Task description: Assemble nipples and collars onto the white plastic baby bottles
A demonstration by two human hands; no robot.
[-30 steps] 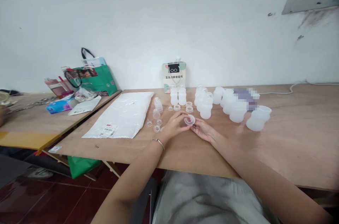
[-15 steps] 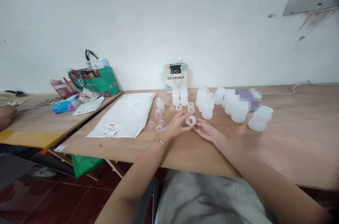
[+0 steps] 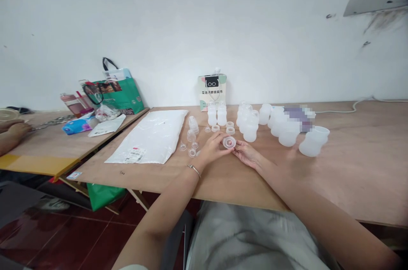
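Note:
Between both hands I hold a clear baby bottle collar ring [image 3: 229, 142], its round opening facing up toward me; a pinkish patch shows through its middle. My left hand [image 3: 214, 149] has fingers and thumb closed on its left side. On its lower right edge, my right hand [image 3: 247, 154] pinches it with the fingertips. Just beyond are loose collar rings [image 3: 230, 130] and small clear nipples [image 3: 208, 129]. More rings [image 3: 191, 152] and a nipple [image 3: 182, 146] lie left of my left hand, near stacked clear caps [image 3: 193, 124]. Capped baby bottles [image 3: 250, 127] stand behind my right hand.
Several uncapped frosted bottles [image 3: 314, 141] stand to the right. A white plastic mailer [image 3: 149, 136] lies on the left, and a printed paper bag [image 3: 213, 91] stands against the wall. On the adjoining table are a green bag [image 3: 127, 95], a tissue pack [image 3: 78, 124] and another person's hand [image 3: 19, 129].
The collar ring has tilted slightly between my fingers, and both hands keep hold of it. At the far left, the other person's hand has moved further into view.

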